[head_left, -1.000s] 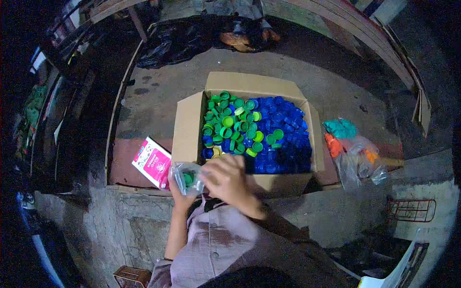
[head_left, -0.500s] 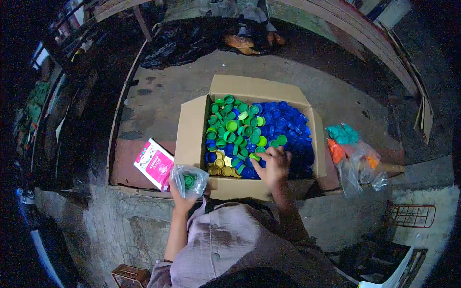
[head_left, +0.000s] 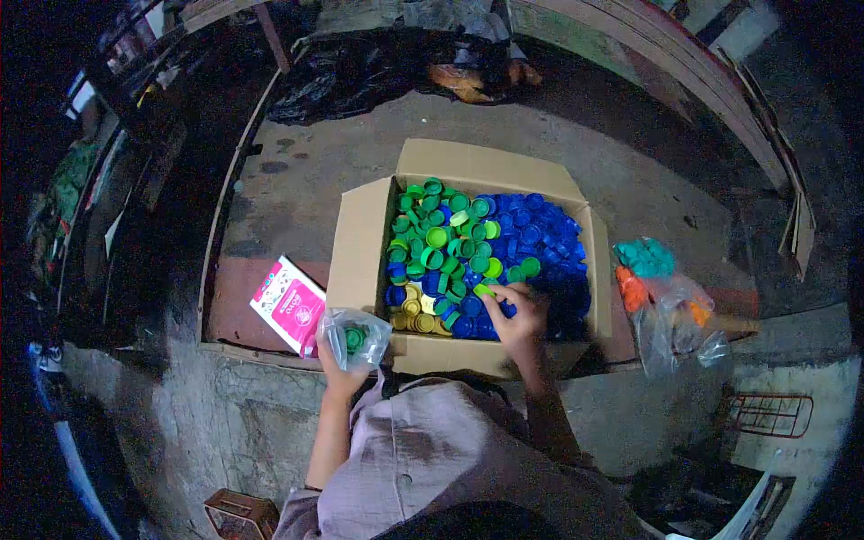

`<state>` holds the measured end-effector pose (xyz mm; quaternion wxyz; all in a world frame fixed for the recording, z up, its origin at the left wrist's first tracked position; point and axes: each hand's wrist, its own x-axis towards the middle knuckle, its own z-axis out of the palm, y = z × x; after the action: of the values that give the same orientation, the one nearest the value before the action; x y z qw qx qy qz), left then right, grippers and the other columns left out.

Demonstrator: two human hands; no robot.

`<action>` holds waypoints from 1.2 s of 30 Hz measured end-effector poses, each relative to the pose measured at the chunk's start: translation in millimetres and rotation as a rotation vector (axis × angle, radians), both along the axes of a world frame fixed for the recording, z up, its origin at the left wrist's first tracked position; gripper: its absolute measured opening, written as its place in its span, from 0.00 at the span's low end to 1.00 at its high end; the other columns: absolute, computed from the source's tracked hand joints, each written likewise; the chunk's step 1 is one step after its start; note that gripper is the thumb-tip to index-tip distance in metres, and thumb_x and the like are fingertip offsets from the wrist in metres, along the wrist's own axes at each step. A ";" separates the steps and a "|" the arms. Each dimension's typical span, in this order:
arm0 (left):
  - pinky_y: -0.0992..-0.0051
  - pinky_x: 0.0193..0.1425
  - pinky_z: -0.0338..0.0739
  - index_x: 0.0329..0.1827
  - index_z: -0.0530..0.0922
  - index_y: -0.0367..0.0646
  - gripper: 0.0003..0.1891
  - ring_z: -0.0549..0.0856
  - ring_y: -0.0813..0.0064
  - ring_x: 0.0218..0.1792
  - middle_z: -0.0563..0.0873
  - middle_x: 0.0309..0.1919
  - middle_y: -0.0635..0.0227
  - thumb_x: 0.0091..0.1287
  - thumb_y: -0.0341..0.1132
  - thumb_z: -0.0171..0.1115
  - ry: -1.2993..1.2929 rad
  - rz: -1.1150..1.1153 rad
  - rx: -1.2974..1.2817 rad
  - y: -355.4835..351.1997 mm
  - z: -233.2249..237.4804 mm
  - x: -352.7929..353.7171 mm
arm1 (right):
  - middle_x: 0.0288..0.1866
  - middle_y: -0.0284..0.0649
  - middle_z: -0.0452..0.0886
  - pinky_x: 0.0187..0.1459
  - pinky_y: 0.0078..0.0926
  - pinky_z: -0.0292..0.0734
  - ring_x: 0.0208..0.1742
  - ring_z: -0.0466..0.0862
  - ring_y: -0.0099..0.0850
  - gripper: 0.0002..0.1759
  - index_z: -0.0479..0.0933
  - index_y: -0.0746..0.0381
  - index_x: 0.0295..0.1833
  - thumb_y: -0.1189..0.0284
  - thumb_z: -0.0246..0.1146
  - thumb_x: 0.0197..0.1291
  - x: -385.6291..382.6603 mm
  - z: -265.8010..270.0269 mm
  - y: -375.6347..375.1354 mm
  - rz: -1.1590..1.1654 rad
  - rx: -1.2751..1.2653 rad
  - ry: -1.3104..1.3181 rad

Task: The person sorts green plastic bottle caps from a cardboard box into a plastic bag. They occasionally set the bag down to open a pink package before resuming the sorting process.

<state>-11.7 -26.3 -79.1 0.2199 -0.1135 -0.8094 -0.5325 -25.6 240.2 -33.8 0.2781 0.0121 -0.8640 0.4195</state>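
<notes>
An open cardboard box [head_left: 360, 256] holds many bottle caps: green caps [head_left: 436, 237] at the left, blue caps [head_left: 540, 234] at the right and gold caps [head_left: 416, 315] in the near left corner. My right hand [head_left: 522, 317] is over the box's near side, its thumb and index finger pinching a light-green cap [head_left: 486, 291]. Fingers of my left hand [head_left: 337, 371] wrap round a clear plastic bag [head_left: 367, 349] with green caps inside, just outside the box's near left corner.
A pink and white packet [head_left: 290, 309] lies left of the box. Plastic bags with teal caps [head_left: 644, 257] and orange caps [head_left: 632, 289] lie at the right. Black plastic sheeting [head_left: 342, 76] is at the far side. A wire rack [head_left: 772, 415] is at lower right.
My right hand has closed on the light-green cap and lifted it slightly. My left hand still holds the bag in nearly the same place.
</notes>
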 end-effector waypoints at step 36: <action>0.65 0.55 0.67 0.57 0.57 0.39 0.42 0.74 0.64 0.49 0.72 0.48 0.59 0.39 0.29 0.73 -0.057 -0.054 0.030 0.9 -12.3 0.0 | 0.43 0.42 0.79 0.57 0.36 0.63 0.51 0.74 0.35 0.20 0.75 0.62 0.39 0.79 0.70 0.35 -37.6 54.2 -6.8 0.561 -0.518 -0.020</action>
<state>-11.7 -25.4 -91.4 0.1841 -0.1167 -0.8040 -0.5532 -63.2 233.4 20.4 0.1382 0.1733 -0.6953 0.6837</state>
